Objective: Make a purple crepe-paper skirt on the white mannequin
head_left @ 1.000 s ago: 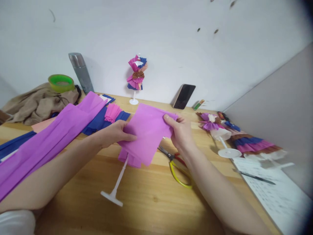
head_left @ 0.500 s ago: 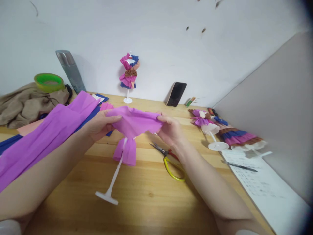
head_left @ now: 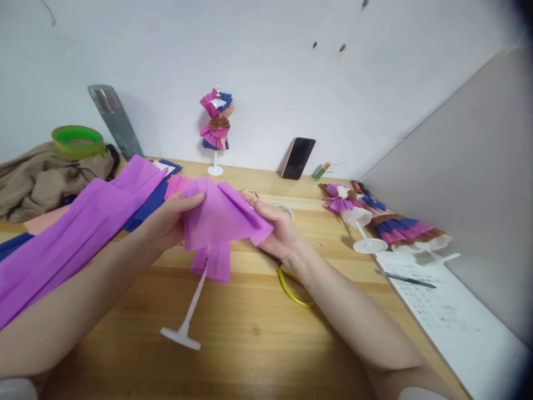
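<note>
A sheet of purple crepe paper [head_left: 220,216] hangs between my hands, folded over toward me. My left hand [head_left: 172,216] pinches its left side, thumb on top. My right hand [head_left: 277,228] grips the right side, with part of the fingers hidden behind the paper. Below it lies a small white dress-form stand [head_left: 194,303] on its side, with more purple paper around its upper part; its top is covered by the sheet. Scissors with yellow handles [head_left: 291,289] rest under my right wrist, their blades mostly hidden.
A long purple crepe strip [head_left: 79,239] covers blue paper at left. Behind are a flask [head_left: 119,125], green tape roll [head_left: 78,141], a dressed mini form [head_left: 217,125] and a phone [head_left: 298,158]. At right lie more paper-dressed forms [head_left: 406,228] and a written sheet [head_left: 441,311] with a pen.
The purple sheet, stretched flat between my hands before, now folds over and hangs lower. My right hand has shifted slightly left, and a round white roll shows behind it.
</note>
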Available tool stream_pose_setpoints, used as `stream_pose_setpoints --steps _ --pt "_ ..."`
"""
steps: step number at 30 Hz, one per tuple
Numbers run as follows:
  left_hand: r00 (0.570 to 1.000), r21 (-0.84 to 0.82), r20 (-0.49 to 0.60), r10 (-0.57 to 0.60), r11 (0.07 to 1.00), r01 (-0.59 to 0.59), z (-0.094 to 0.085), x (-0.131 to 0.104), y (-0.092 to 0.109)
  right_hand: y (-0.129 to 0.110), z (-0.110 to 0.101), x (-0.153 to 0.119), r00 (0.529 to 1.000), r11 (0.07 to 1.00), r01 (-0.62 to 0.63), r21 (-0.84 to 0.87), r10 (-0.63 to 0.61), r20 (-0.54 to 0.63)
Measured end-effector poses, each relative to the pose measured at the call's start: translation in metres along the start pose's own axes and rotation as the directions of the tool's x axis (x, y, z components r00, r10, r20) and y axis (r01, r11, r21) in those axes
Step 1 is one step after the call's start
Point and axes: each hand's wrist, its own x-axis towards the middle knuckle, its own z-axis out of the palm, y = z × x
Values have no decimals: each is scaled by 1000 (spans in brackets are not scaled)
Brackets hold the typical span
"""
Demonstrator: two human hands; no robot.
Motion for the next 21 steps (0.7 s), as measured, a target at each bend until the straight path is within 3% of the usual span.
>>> stream_pose_setpoints --steps 5,10,14,21 --pt "999 45 39 -23 999 22 1 -1 -6 8 -7 3 996 997 -45 -59 41 -79" --pt "994 26 -91 -58 998 61 -4 5 -7 10 -14 3 989 995 -94 -43 89 -117" --pt "984 -23 -180 -14 1000 10 -6 10 -7 8 -14 4 987 998 -14 -66 3 -163" --pt "970 -48 -243 27 998 -40 -5 11 -4 6 -14 8 972 973 84 -213 -127 -197"
